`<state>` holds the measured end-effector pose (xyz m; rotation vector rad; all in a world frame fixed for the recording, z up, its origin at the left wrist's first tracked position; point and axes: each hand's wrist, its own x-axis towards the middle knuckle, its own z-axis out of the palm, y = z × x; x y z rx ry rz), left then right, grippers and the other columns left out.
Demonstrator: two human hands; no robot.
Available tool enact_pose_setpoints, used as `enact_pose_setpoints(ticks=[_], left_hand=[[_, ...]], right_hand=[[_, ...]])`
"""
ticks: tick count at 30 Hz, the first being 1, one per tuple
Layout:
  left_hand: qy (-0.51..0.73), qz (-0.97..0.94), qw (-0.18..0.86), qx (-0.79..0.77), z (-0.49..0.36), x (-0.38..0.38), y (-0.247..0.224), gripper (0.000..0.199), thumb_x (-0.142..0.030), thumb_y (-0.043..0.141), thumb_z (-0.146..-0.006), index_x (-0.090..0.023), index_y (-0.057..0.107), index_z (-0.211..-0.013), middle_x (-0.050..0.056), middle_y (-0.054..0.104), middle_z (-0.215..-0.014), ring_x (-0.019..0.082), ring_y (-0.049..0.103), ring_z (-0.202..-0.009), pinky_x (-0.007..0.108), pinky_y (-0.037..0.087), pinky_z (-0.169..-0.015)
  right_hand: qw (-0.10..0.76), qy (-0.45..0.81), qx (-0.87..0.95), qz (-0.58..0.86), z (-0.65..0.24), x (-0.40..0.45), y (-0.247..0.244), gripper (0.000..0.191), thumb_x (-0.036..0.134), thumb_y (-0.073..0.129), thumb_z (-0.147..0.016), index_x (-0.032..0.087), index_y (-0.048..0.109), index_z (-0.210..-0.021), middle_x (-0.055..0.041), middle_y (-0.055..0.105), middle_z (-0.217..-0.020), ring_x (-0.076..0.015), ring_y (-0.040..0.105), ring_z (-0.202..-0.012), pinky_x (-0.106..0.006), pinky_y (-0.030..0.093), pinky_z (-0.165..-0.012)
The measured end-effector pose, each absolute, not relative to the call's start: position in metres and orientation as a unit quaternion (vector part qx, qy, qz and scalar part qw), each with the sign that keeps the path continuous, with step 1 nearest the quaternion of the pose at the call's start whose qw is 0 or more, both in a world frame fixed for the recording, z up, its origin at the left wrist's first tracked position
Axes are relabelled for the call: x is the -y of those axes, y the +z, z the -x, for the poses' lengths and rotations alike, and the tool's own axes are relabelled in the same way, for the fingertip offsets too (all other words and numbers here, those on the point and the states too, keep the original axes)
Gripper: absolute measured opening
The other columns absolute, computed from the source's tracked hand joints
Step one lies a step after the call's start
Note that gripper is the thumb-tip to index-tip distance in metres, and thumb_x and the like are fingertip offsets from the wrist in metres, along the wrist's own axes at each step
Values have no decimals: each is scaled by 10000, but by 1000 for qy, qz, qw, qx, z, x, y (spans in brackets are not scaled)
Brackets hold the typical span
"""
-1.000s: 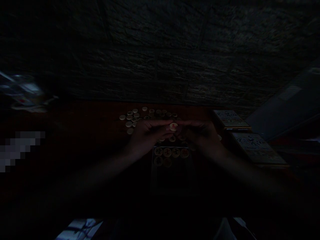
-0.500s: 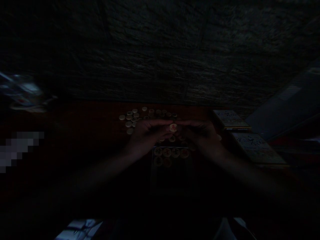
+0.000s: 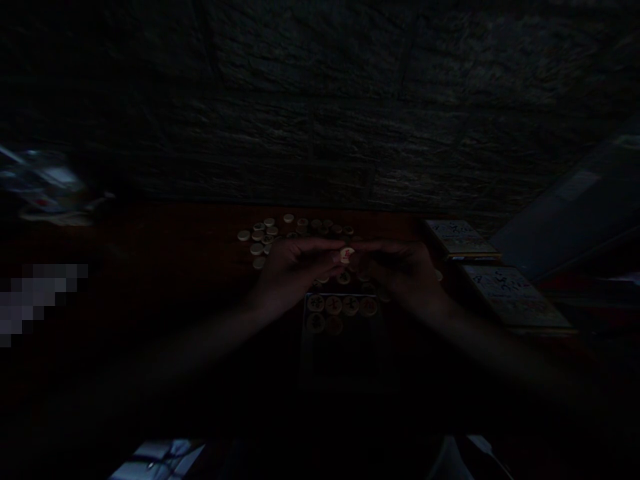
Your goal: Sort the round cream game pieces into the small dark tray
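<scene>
A round, pale Chinese chess piece [image 3: 347, 255] with a red character is pinched between my two hands, its marked face towards me. My left hand [image 3: 295, 265] grips its left edge with thumb and fingers. From the other side my right hand [image 3: 400, 267] closes on it too, its fingertips dark and partly hidden. Just below the hands lies a dark tray [image 3: 307, 360], where several chess pieces [image 3: 334, 305] with red or dark characters sit in two rows. Beyond my hands, loose chess pieces [image 3: 257, 235] are scattered, some covered by my fingers.
Two flat boxes with printed lids, a far one [image 3: 460, 238] and a nearer one [image 3: 517, 297], lie to the right on the dark wooden table [image 3: 180, 233]. A stone-block wall [image 3: 300, 120] rises behind it. Far left stands a blurred, shiny object [image 3: 55, 187]. The light is very dim.
The held chess piece has turned slightly between my fingertips, so its red character is angled differently. Both hands stay in nearly the same place.
</scene>
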<state>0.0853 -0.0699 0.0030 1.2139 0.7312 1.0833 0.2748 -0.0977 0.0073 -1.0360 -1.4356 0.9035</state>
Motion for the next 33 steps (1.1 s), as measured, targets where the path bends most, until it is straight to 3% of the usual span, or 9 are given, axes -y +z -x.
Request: enact_pose_setpoints(ticks=[7, 12, 17, 24, 30, 33], left_hand=[[464, -608, 552, -332, -83, 69, 4, 272, -300, 857, -779, -188, 806, -1021, 66, 817, -1016, 195, 771, -905, 278, 605, -814], [469, -625, 522, -343, -83, 71, 7, 275, -256, 855, -768, -178, 797, -1025, 76, 812, -1051, 218, 766, -960, 321, 600, -874], [467, -619, 533, -337, -83, 70, 9, 283, -262, 862, -759, -172, 795, -1019, 75, 812, -1047, 217, 765, -967, 310, 598, -874], [451, -602, 576, -319, -83, 70, 8, 330, -301, 877, -744, -176, 783, -1036, 83, 803, -1075, 213, 760, -960, 295, 595, -852], [415, -585, 637, -283, -83, 69, 6, 236, -378, 800, -839, -168, 800, -947, 63, 796, -873, 165, 743, -777, 266, 594, -737], [416, -582, 638, -286, -82, 70, 7, 214, -353, 817, -825, -187, 805, -960, 53, 797, -883, 152, 740, -774, 247, 589, -720]], right_hand=[[542, 383, 599, 449, -277, 98, 7, 210, 383, 848, -781, 234, 823, -926, -27, 810, -823, -179, 752, -695, -299, 607, -647], [530, 356, 641, 425, -278, 99, 5, 179, 287, 826, -804, 237, 814, -976, -37, 819, -938, -197, 775, -824, -322, 627, -759], [508, 381, 660, 402, -278, 101, 1, 301, 289, 850, -786, 224, 768, -1069, -45, 808, -969, -194, 772, -828, -315, 633, -759], [513, 273, 702, 413, -283, 101, -2, 265, 312, 828, -825, 248, 767, -1075, -34, 768, -941, -172, 739, -798, -288, 605, -710], [512, 246, 714, 410, -283, 103, 4, 310, 285, 846, -806, 258, 766, -1104, -42, 729, -978, -177, 720, -817, -301, 592, -701], [516, 255, 712, 402, -282, 103, 5, 360, 272, 859, -790, 278, 759, -1136, -37, 730, -1012, -183, 722, -853, -314, 593, -725]])
